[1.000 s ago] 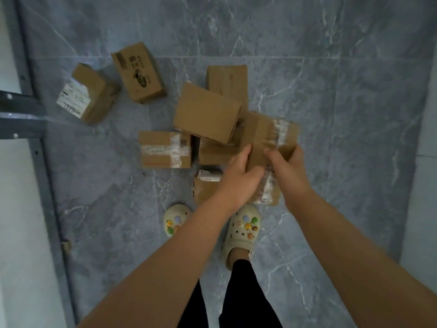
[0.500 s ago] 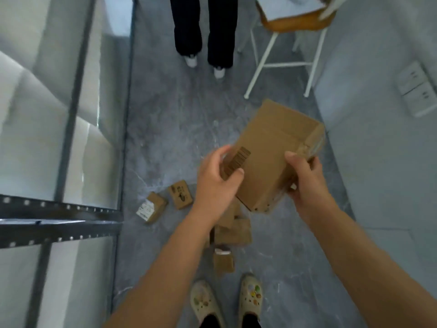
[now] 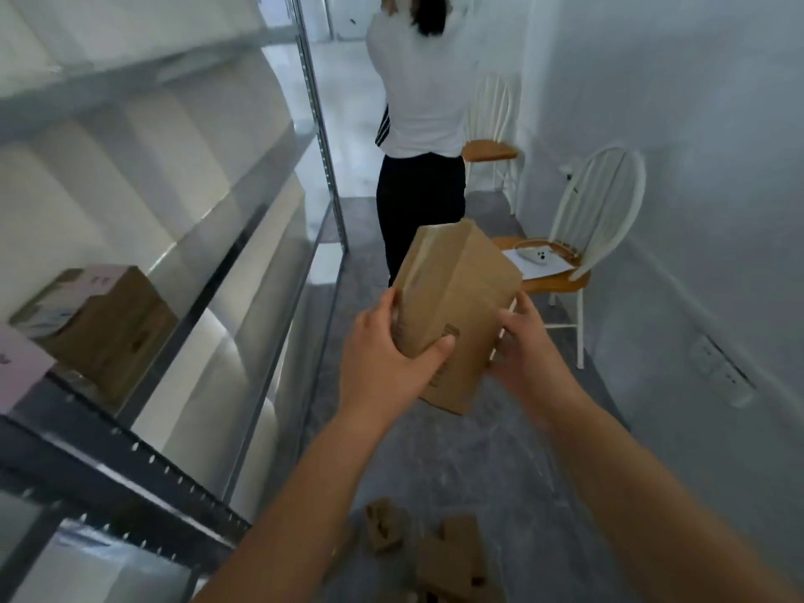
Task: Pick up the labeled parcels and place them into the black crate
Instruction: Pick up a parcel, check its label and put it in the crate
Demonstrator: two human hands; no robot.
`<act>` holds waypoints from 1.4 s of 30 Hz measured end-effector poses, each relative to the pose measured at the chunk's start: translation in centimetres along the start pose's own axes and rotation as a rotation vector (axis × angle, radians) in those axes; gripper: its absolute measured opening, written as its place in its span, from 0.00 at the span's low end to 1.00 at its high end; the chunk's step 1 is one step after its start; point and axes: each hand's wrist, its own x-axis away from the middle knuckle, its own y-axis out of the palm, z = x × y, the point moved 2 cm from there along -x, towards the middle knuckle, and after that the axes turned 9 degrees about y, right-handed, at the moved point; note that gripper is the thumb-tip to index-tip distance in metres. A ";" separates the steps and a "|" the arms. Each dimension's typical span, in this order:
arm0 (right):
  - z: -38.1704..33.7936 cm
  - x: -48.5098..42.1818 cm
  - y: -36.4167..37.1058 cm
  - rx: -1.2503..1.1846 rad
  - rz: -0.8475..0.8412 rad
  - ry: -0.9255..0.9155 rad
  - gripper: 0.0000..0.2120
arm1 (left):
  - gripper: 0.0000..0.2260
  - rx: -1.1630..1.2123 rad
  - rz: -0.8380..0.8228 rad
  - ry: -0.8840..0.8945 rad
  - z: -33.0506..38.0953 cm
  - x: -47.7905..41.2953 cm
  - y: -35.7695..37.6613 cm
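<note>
- while both forearms are stretching out from the bottom edge, what is lying nearest?
- several small brown parcels [image 3: 439,554] are lying in a loose cluster on the grey marbled floor [image 3: 500,463], partly hidden by the arms. they are blurring too much for me to tell any labels.
- and what are the hands doing?
- the left hand [image 3: 387,363] is gripping a tall cardboard parcel [image 3: 461,298] by its left side, thumb pressing across the front face and fingers curling round the edge. the right hand [image 3: 528,354] is gripping the opposite side, fingers wrapping round the right edge. the parcel is hanging in the air well above the floor, tilting so its top is leaning away and to the right. dark print is showing beside the left thumb.
- what is running along the left?
- a metal shelf rack [image 3: 130,450] is lining that side, and a brown box [image 3: 108,324] is sitting on one shelf.
- and farther off?
- a white chair [image 3: 604,202] with a wooden seat is standing by the right wall just beyond the parcel, carrying a sheet of paper with a small white device [image 3: 537,255] on it. behind it, a person [image 3: 422,124] in a white top and black trousers is standing back to the camera, with a second chair [image 3: 491,145] beside them.
</note>
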 end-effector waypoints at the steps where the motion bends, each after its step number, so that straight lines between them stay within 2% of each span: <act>1: -0.9 0.4 0.9 0.012 -0.016 -0.016 0.33 | 0.41 -0.139 0.084 0.068 1.4 0.2 -0.5; 4: -3.1 1.6 2.9 0.024 0.005 -0.109 0.53 | 0.42 -0.325 0.240 0.303 5.5 1.3 -1.0; 5: -3.8 1.8 3.1 0.005 0.006 -0.127 0.55 | 0.42 -0.332 0.257 0.375 6.4 1.7 -1.1; 7: -5.2 2.4 3.0 -0.059 -0.055 -0.104 0.49 | 0.38 -0.206 0.251 0.433 7.7 2.1 -1.9; 10: -6.9 3.5 2.1 -0.121 -0.222 0.007 0.36 | 0.22 0.347 0.169 0.321 8.4 1.5 -4.2; 12: -7.3 4.2 1.4 -0.183 -0.277 0.072 0.37 | 0.16 0.597 0.138 0.206 8.4 0.6 -5.4; 13: -7.4 4.6 1.2 -0.207 -0.313 0.089 0.40 | 0.19 0.617 0.102 0.143 8.5 0.3 -5.7; 15: -7.8 5.1 1.3 -0.226 -0.406 0.101 0.45 | 0.32 0.602 -0.030 0.016 8.7 0.1 -5.6; 16: -8.1 5.4 1.4 -0.230 -0.452 0.094 0.46 | 0.34 0.646 -0.104 -0.042 8.7 0.2 -5.4; 18: -8.5 5.7 1.4 -0.236 -0.503 0.079 0.42 | 0.26 0.796 -0.234 -0.118 8.8 0.5 -5.2; 20: -9.0 5.7 1.4 -0.227 -0.477 0.053 0.39 | 0.19 0.917 -0.304 -0.151 8.8 1.1 -5.1; 23: -9.6 5.5 1.7 -0.080 -0.442 -0.021 0.30 | 0.23 1.029 -0.226 -0.113 8.7 1.4 -5.4; 25: -10.0 5.2 2.2 0.067 -0.399 -0.110 0.24 | 0.26 0.996 -0.104 -0.040 8.8 1.7 -6.2; 26: -10.1 5.0 2.3 0.113 -0.350 -0.146 0.23 | 0.24 0.962 -0.051 0.001 8.8 1.8 -6.6; 29: -9.7 5.1 3.3 0.148 -0.281 -0.188 0.29 | 0.13 0.885 0.067 0.092 8.9 2.5 -7.9; 33: -8.4 5.6 5.4 0.207 -0.303 -0.204 0.33 | 0.15 0.831 0.148 0.133 9.3 3.3 -9.5; 38: -8.0 6.1 6.9 0.203 -0.324 -0.224 0.37 | 0.21 0.797 0.170 0.165 8.3 4.2 -11.6; 42: -8.4 6.7 8.5 0.250 -0.315 -0.312 0.40 | 0.28 0.588 0.056 0.196 7.2 4.6 -13.8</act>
